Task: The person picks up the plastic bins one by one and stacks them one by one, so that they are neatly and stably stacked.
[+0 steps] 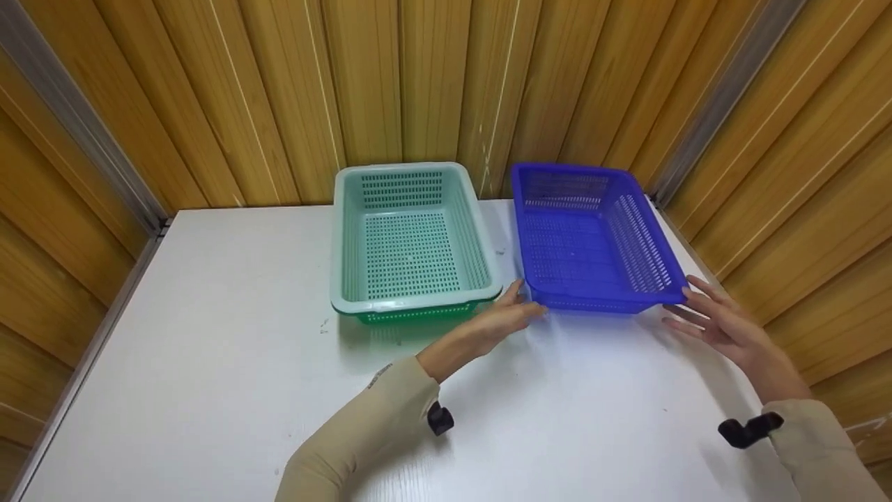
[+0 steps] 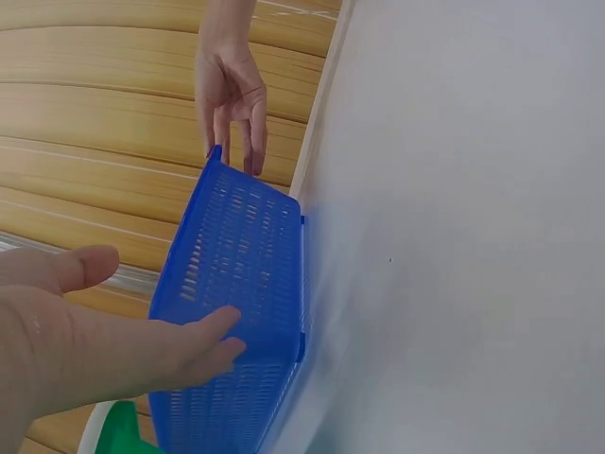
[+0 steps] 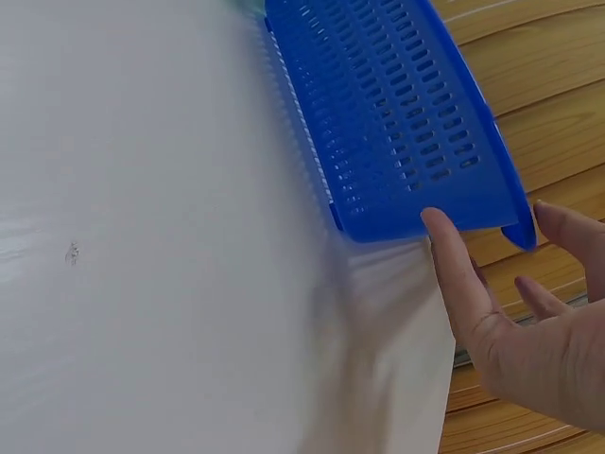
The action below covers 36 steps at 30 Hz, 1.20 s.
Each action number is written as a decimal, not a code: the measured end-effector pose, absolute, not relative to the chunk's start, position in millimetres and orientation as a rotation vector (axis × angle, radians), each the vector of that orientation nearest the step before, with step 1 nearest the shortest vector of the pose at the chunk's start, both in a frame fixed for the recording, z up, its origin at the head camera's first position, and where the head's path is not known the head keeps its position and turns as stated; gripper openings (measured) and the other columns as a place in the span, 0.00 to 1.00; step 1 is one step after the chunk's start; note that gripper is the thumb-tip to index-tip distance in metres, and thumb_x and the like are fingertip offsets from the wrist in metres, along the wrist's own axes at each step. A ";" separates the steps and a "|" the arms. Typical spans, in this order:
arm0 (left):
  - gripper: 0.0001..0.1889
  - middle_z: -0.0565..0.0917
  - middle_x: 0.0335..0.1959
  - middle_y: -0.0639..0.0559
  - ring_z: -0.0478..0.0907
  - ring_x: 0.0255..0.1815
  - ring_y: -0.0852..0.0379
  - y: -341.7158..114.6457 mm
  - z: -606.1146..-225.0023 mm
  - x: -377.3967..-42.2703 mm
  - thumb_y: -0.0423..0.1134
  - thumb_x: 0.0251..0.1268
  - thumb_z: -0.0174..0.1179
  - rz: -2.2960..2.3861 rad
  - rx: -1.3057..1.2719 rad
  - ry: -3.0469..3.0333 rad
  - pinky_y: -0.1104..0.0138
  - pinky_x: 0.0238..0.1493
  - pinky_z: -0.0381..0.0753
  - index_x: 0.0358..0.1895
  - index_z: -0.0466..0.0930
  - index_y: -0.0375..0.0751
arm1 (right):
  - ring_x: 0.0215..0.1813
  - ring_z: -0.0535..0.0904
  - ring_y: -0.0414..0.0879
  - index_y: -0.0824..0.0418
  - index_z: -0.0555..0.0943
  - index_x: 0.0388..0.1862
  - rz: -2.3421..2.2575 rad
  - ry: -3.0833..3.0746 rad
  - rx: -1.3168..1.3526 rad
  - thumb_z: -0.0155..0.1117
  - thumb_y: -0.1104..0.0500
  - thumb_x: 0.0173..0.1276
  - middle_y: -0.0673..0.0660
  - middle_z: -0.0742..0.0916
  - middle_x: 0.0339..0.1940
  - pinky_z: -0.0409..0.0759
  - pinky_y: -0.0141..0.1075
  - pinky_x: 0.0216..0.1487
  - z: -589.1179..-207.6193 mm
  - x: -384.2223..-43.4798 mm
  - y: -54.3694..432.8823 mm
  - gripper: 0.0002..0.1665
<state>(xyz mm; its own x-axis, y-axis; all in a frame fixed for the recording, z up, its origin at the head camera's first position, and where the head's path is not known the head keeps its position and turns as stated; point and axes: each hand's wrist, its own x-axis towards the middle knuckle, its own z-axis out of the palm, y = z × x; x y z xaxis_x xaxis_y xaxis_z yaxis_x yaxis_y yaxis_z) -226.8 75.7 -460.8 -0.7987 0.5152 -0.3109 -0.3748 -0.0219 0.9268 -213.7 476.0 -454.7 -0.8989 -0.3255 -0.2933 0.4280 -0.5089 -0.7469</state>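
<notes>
A blue perforated plastic basket (image 1: 571,251) stands at the back right of the white table. My left hand (image 1: 503,317) is at its near left corner, thumb and fingers extended; in the left wrist view the fingers (image 2: 213,345) lie in front of the basket's side. Beside the near right corner is my right hand (image 1: 728,324), its fingers spread and fairly straight. In the right wrist view a fingertip (image 3: 437,222) is at the basket's lower corner; whether it touches I cannot tell. Left of the blue basket, a pale green basket (image 1: 411,254) sits nested in a darker green one (image 1: 418,315).
The white table (image 1: 230,362) reaches back to a wood-patterned panel wall (image 1: 425,84). Another such wall (image 1: 829,279) rises close to the right hand. The two stacked baskets stand close to the left hand's fingers. A small black device is on each sleeve.
</notes>
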 end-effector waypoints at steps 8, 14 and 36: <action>0.43 0.52 0.85 0.46 0.48 0.86 0.47 106.5 -483.8 -244.4 0.48 0.76 0.56 1.993 0.074 1.616 0.53 0.84 0.54 0.85 0.40 0.50 | 0.65 0.81 0.60 0.50 0.77 0.66 -2.395 1.098 0.025 0.33 0.64 0.86 0.58 0.84 0.62 0.68 0.59 0.71 -465.2 -221.6 476.7 0.25; 0.42 0.54 0.84 0.46 0.49 0.85 0.46 114.0 -491.7 -246.9 0.54 0.77 0.54 2.025 0.051 1.618 0.49 0.84 0.51 0.84 0.41 0.54 | 0.59 0.85 0.55 0.50 0.79 0.62 -2.389 1.236 0.025 0.36 0.65 0.85 0.56 0.85 0.57 0.84 0.48 0.61 -467.6 -225.2 476.3 0.24; 0.47 0.59 0.82 0.42 0.55 0.83 0.43 113.0 -493.5 -264.0 0.40 0.71 0.62 2.195 0.171 1.669 0.50 0.84 0.47 0.84 0.41 0.60 | 0.45 0.89 0.45 0.54 0.69 0.65 -2.477 1.640 0.148 0.45 0.67 0.82 0.53 0.90 0.43 0.90 0.48 0.46 -465.4 -234.7 444.7 0.18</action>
